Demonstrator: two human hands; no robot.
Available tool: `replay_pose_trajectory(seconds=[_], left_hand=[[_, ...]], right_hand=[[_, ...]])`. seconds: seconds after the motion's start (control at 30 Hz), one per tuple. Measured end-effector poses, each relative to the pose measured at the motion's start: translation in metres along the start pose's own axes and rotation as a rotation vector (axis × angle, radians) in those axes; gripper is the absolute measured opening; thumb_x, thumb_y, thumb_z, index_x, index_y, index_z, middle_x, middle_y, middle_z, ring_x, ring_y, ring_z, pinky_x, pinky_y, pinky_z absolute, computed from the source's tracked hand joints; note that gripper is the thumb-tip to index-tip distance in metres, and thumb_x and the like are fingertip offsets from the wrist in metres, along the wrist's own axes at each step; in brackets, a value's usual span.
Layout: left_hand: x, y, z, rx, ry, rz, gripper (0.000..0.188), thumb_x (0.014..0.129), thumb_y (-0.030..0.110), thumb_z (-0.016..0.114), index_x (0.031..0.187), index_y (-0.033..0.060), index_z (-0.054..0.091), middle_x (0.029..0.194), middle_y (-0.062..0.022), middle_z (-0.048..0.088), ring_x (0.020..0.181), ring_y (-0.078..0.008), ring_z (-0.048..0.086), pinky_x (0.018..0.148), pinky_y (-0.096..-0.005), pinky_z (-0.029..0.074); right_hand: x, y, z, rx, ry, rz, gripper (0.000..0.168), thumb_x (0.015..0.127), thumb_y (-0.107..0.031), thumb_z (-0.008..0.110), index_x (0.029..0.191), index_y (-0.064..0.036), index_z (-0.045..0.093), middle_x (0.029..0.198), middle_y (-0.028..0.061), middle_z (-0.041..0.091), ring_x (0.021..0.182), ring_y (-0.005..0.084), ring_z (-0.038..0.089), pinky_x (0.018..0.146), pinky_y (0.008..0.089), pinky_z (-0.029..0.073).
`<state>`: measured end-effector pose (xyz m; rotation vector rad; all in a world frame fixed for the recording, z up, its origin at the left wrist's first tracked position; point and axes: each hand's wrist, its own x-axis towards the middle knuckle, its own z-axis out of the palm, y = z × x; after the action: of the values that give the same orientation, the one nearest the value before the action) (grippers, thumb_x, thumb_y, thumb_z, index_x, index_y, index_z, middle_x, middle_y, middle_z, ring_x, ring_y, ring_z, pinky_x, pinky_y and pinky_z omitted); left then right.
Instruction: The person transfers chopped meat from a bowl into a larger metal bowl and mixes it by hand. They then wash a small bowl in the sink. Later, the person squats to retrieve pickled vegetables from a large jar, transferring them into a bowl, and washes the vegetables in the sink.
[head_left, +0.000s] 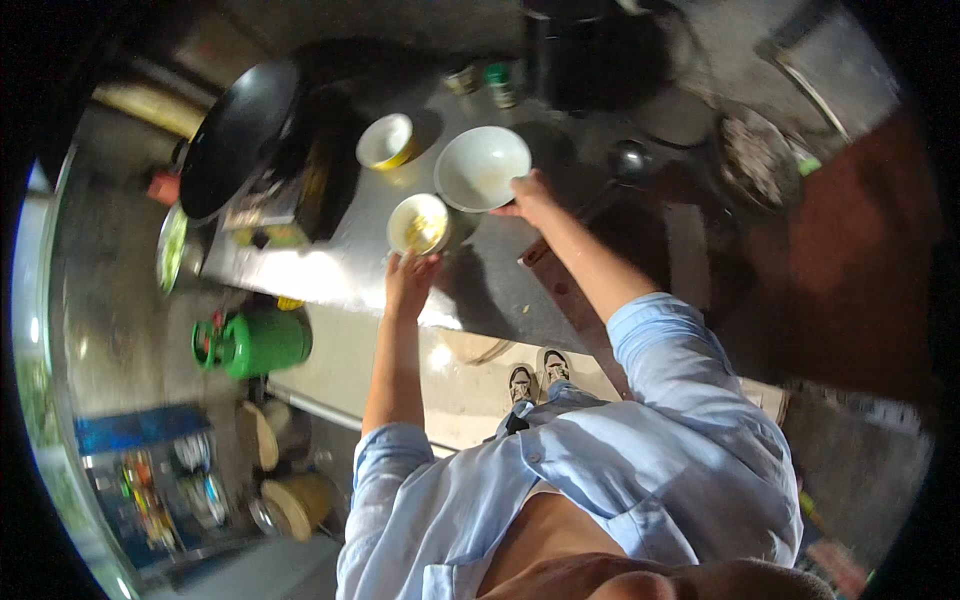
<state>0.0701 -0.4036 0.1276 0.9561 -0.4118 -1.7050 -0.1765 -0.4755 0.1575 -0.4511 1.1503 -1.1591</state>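
Observation:
My left hand (409, 281) grips the near side of a small white bowl (395, 217). Inside that bowl lie yellowish chopped pieces (426, 229), blurred, perhaps minced garlic. Farther right, my right hand (532, 196) holds the right rim of a larger white bowl (480, 165), with the thumb at its edge. Its inside shows only a faint tint at the bottom. The two bowls are side by side, their rims close together over the metal counter (390, 281). Beyond the small bowl stands a yellow-sided bowl (385, 142).
A black wok (240, 139) rests at the left over a stove (262, 221). Green-capped jar (499, 86) at the back; ladle (628, 161) and pan of food (754, 157) at right. A wooden board (566, 289) lies nearby. Below left stands a green gas cylinder (259, 343).

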Motion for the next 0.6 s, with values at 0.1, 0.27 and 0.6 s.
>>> replay_pose_trajectory(seconds=[0.1, 0.27, 0.6], left_hand=[[0.006, 0.002, 0.0, -0.042, -0.034, 0.014, 0.024, 0.087, 0.01, 0.047, 0.108, 0.0046, 0.036, 0.086, -0.0154, 0.056, 0.074, -0.0266, 0.059, 0.069, -0.0399, 0.051], [0.053, 0.002, 0.006, -0.011, -0.167, -0.014, 0.03, 0.086, 0.009, 0.048, 0.115, 0.0041, 0.039, 0.09, -0.0144, 0.056, 0.076, -0.0251, 0.058, 0.069, -0.0367, 0.05], [0.004, -0.049, 0.085, -0.096, -0.633, -0.313, 0.026, 0.087, 0.02, 0.047, 0.098, -0.0028, 0.053, 0.101, -0.0146, 0.056, 0.091, -0.0247, 0.055, 0.075, -0.0296, 0.049]], right_hand=[[-0.037, -0.014, -0.026, 0.099, -0.091, -0.019, 0.041, 0.077, -0.002, 0.039, 0.117, 0.003, 0.032, 0.108, 0.0258, 0.046, 0.083, 0.0401, 0.058, 0.059, 0.0432, 0.056], [-0.147, -0.017, -0.067, 0.206, -0.056, -0.072, 0.046, 0.078, -0.005, 0.042, 0.121, 0.002, 0.027, 0.105, 0.0262, 0.047, 0.075, 0.0382, 0.06, 0.053, 0.0379, 0.057], [-0.403, 0.039, -0.175, 0.359, 0.349, -0.092, 0.033, 0.082, -0.012, 0.05, 0.113, -0.001, 0.043, 0.1, 0.0169, 0.055, 0.078, 0.0278, 0.061, 0.059, 0.0382, 0.054]])
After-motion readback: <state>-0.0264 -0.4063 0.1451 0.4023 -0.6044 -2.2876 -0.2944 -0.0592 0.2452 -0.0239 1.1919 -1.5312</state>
